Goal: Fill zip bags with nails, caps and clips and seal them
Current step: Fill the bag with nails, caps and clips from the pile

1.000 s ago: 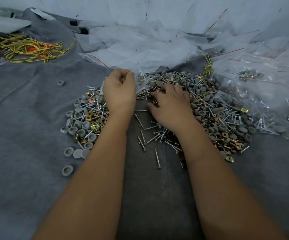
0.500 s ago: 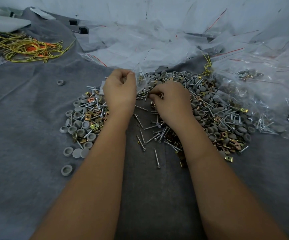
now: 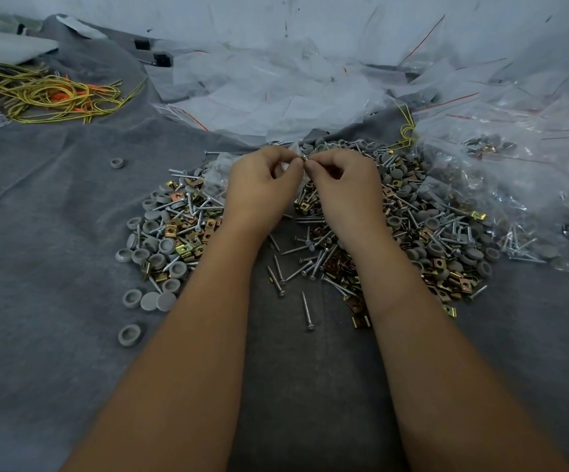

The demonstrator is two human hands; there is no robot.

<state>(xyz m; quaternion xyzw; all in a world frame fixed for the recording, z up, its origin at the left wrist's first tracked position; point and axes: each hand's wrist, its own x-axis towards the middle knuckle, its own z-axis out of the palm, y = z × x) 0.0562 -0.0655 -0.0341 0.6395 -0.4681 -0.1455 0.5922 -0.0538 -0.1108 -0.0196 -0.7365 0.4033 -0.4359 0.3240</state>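
A wide heap of silver nails (image 3: 313,257), grey round caps (image 3: 160,247) and brass clips (image 3: 443,277) lies on grey cloth. Above its far middle, my left hand (image 3: 259,189) pinches the mouth of a small clear zip bag (image 3: 216,172), which hangs partly hidden behind the hand. My right hand (image 3: 344,189) is right beside it, fingertips meeting the left's, pinching a small brass clip (image 3: 304,159) at the bag's mouth.
Empty clear zip bags with red strips (image 3: 276,97) pile up at the back. Filled bags (image 3: 501,199) lie at the right. Yellow and orange wires (image 3: 48,93) sit far left. Stray caps (image 3: 129,333) dot the grey cloth (image 3: 37,267) in front left.
My right hand has risen from the heap with a clip and moved left up to the bag's mouth. My left hand stayed holding the bag.
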